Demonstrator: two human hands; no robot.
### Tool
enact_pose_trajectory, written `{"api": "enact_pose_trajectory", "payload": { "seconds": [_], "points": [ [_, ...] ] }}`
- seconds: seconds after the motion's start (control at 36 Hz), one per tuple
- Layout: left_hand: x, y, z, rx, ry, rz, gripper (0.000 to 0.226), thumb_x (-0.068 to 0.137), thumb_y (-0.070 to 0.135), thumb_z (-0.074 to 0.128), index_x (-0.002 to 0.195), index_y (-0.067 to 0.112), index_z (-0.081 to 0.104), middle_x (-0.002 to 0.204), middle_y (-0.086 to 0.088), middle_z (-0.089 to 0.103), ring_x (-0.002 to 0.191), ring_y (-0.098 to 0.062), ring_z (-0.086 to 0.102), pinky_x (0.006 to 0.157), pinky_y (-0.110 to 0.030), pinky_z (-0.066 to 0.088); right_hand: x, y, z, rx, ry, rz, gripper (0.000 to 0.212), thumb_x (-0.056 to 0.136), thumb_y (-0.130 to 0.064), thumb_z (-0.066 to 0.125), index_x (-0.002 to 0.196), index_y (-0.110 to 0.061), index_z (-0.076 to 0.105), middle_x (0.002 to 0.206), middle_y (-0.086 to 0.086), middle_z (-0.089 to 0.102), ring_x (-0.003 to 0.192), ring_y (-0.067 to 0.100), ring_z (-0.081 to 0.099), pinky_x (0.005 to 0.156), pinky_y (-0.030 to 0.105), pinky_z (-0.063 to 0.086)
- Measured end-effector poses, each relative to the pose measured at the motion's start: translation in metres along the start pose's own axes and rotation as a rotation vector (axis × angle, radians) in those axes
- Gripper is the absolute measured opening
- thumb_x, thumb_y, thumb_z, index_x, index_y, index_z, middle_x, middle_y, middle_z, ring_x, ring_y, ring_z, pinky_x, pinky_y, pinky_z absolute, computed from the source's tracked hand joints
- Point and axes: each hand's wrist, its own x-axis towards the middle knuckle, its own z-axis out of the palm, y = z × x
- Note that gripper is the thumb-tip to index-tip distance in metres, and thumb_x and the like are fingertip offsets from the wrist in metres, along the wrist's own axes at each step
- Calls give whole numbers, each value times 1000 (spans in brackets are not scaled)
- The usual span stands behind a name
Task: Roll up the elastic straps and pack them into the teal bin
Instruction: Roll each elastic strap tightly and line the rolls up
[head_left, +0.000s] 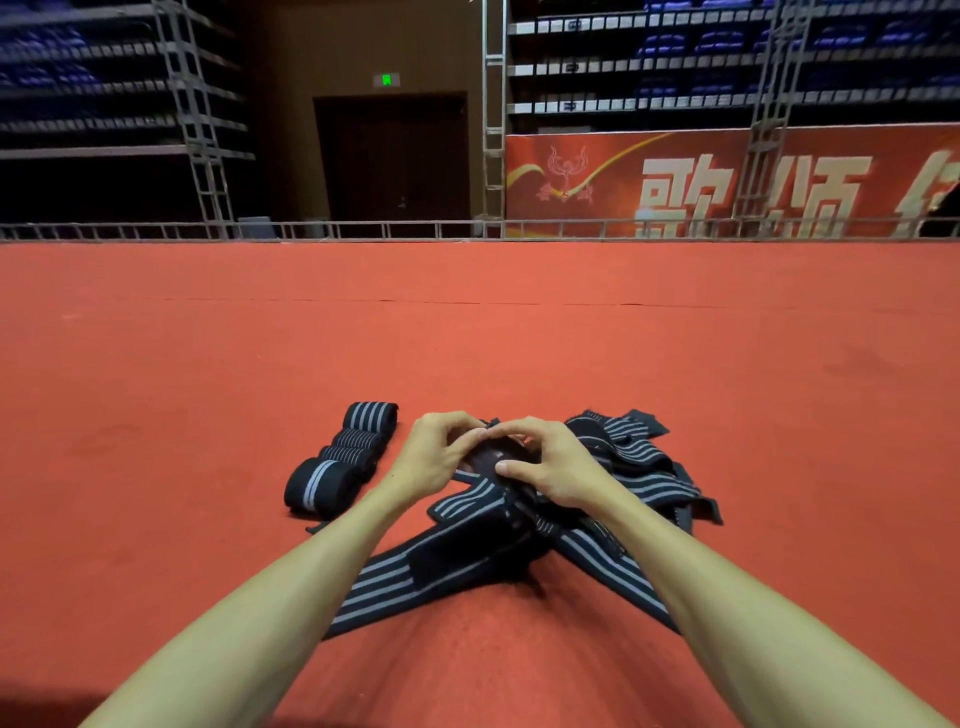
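One strap (387, 577), in left hand (435, 460) and right hand (553, 470), trails toward the person.

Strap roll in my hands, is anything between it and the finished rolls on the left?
Nothing visible: only bare red carpet separates the strap roll from the finished rolls. No teal bin is in view.
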Motion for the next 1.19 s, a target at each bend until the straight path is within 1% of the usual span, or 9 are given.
{"api": "enact_pose_trajectory", "payload": {
  "seconds": [0.08, 0.22, 0.36, 0.5, 0.64, 0.78, 0.92, 1.06, 1.19],
  "points": [
    [-4, 7, 2, -192, -3, -66, 14, 98, 7, 58, 110, 9, 64, 90, -12, 71, 69, -6, 66, 62, -21, 54, 1, -6, -4, -66, 40, -4, 42, 83, -14, 77, 123, -25, 68, 95, -14, 60, 80, -7, 54, 82, 17, 39],
    [-15, 18, 14, -419, -77, -109, 40, 94, 7, 63, 118, 29, 39, 96, -10, 59, 80, -21, 62, 82, -40, 55, 6, -12, -11, -30, 313, 43, 30, 81, -13, 78, 110, -20, 74, 96, -6, 62, 88, 6, 57, 80, 8, 39],
    [-21, 32, 30, -360, -99, -51, 49, 82, 22, 73, 118, 35, 41, 108, -17, 62, 90, -23, 66, 86, -51, 55, 13, -23, -17, 230, 479, 157, 22, 76, -10, 82, 88, -26, 74, 94, -5, 72, 93, 13, 66, 84, 31, 53],
    [-14, 49, 40, -363, 15, -3, 54, 89, 6, 68, 121, 35, 34, 103, -9, 70, 91, -24, 71, 82, -40, 59, 15, -36, -31, 357, 593, 154, 17, 77, -6, 81, 90, -13, 74, 86, -3, 70, 85, 17, 66, 80, 37, 57],
    [-4, 70, 30, -274, 43, 86, 36, 92, -3, 56, 105, 28, 44, 101, -10, 65, 89, -22, 68, 78, -46, 58, 9, -40, -50, 250, 479, -3, 14, 83, -12, 78, 90, -22, 70, 89, -11, 68, 90, 5, 63, 81, 26, 53],
    [14, 89, 7, -170, 64, 167, 23, 92, -9, 50, 90, 12, 59, 87, 5, 60, 80, -5, 56, 76, -25, 48, 4, -45, -79, 175, 279, -35, 33, 81, -6, 78, 109, -21, 70, 108, -2, 70, 94, 11, 65, 83, 27, 55],
    [28, 113, -8, -187, 64, 173, 24, 95, -6, 49, 92, 10, 66, 91, 0, 66, 75, -7, 60, 68, -21, 50, 1, -68, -95, 470, 287, -30, 39, 84, 2, 73, 116, -20, 68, 120, 11, 64, 84, 17, 70, 68, 36, 61],
    [38, 136, -14, -267, 84, 207, 30, 94, -6, 49, 89, 17, 67, 91, 7, 67, 82, -10, 62, 74, -29, 52, 3, -81, -110, 281, 314, -146, 52, 79, -5, 80, 124, -27, 66, 125, -7, 66, 120, 8, 58, 95, 28, 52],
    [33, 144, -13, -377, 5, 255, 23, 92, -4, 57, 95, 17, 65, 93, 2, 63, 82, -10, 61, 79, -34, 52, 7, -102, -127, 223, 418, -225, 38, 80, 11, 72, 109, -14, 70, 106, -8, 68, 96, -5, 64, 82, 18, 53]
  ]
}}
